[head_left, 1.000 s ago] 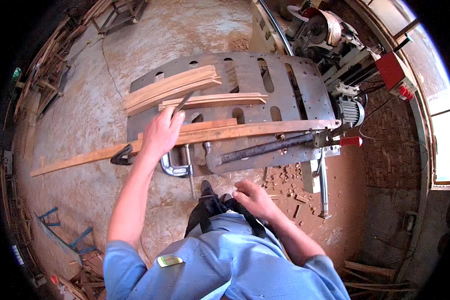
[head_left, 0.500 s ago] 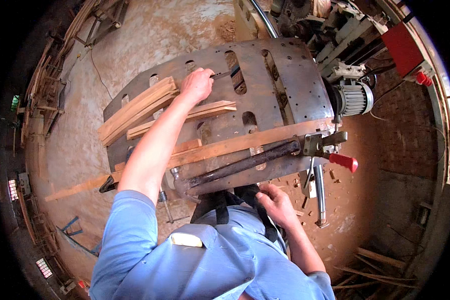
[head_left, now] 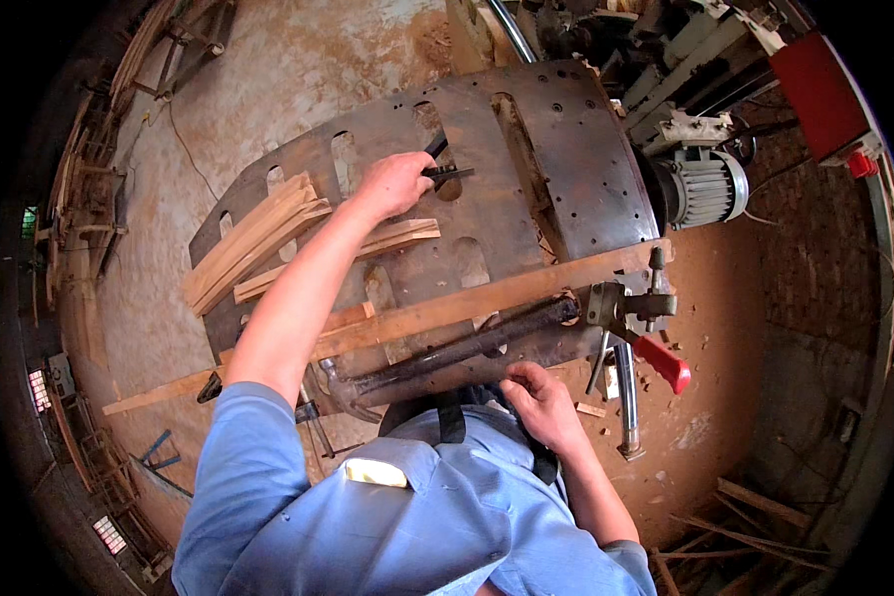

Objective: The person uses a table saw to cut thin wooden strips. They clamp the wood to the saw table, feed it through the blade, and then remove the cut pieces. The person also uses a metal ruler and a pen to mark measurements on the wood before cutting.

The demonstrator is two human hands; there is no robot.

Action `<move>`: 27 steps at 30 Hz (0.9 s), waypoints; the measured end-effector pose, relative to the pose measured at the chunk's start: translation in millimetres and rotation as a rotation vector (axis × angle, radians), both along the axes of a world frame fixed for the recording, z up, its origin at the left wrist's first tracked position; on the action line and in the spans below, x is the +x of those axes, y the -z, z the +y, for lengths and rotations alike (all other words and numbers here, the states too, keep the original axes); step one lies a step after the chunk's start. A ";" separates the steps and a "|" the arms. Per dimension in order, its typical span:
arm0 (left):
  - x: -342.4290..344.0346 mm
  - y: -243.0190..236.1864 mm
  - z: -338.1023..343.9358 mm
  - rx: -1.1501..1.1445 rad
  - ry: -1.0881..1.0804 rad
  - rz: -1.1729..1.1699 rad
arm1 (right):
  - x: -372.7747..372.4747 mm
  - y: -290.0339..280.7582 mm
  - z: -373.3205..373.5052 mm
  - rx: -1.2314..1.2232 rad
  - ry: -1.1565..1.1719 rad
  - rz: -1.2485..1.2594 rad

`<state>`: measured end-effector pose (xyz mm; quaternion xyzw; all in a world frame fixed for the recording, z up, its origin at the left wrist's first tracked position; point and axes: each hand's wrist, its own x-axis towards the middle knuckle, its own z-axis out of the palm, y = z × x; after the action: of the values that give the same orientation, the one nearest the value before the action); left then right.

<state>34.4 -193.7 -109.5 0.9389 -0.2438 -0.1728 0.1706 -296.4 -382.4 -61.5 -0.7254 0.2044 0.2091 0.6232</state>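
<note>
The left hand point(head_left: 392, 184) hides much of a dark tool point(head_left: 447, 173), its kind hard to make out, and its forearm covers part of the long wooden bar point(head_left: 507, 293) and of a shorter strip point(head_left: 405, 233) beyond it. Back up, that hand reaches across the bar, fingers clamped on the tool on its far side. Nearside of the bar, the right hand point(head_left: 544, 405) hangs bent, fingers curled; whether they grip anything I cannot tell.

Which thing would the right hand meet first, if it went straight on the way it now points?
Probably the near edge of the table, just ahead of the right hand. Depth is unclear: if the hand passes above, the hammer handle comes next.
</note>
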 end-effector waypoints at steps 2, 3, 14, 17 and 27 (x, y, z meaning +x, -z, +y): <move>3.0 2.4 1.7 -0.027 0.000 -0.015 | 4.2 0.5 2.7 -0.002 0.002 -0.010; 7.7 9.1 4.8 -0.065 0.019 -0.072 | 7.4 2.4 2.9 -0.015 -0.008 -0.007; 2.9 -24.6 8.4 -0.262 0.037 -0.479 | 69.4 12.1 10.5 0.020 0.155 -0.099; -24.8 -67.9 -8.2 -0.520 -0.010 -0.340 | 114.0 -9.7 21.4 -0.039 0.158 -0.185; -103.7 -76.9 39.6 -0.416 0.002 -0.072 | 145.8 -5.1 37.7 0.155 0.060 -0.122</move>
<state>-69.3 -154.0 -32.6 0.8889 -0.2809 -0.0853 0.3517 -150.6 -344.7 -56.4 -0.6799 0.1709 0.1611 0.6946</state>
